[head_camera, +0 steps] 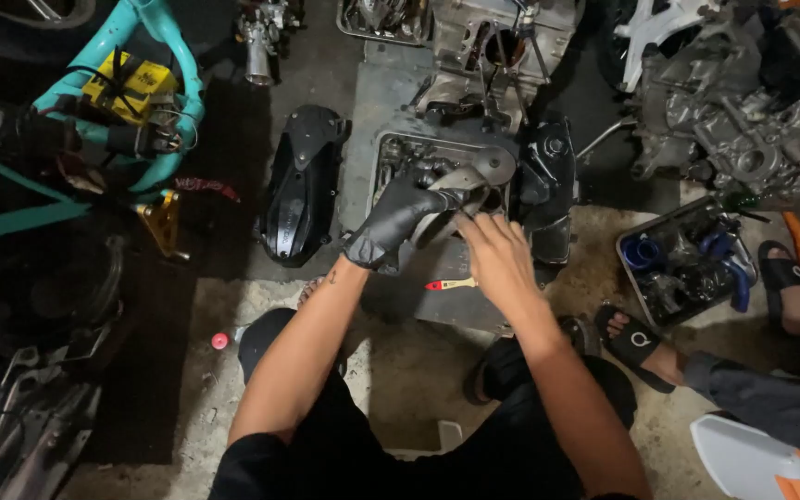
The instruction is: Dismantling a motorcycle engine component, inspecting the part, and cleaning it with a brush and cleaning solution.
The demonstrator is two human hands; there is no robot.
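Note:
My left hand (398, 220), in a black glove, grips a grey metal engine part (468, 185) with a round end, held above a metal tray (383, 148) of engine parts. Bare, my right hand (495, 252) touches the lower end of the same part with its fingertips. A small brush with a red and yellow handle (449, 283) lies on the mat just below my hands. I squat, knees spread, over a grey mat on the concrete floor.
A black engine cover (300, 185) lies left of the tray, another dark cover (548, 185) right. A teal motorcycle frame (94, 102) stands far left. An engine block (743, 120) and a parts tray (687, 264) sit right, beside another person's sandalled feet (641, 343).

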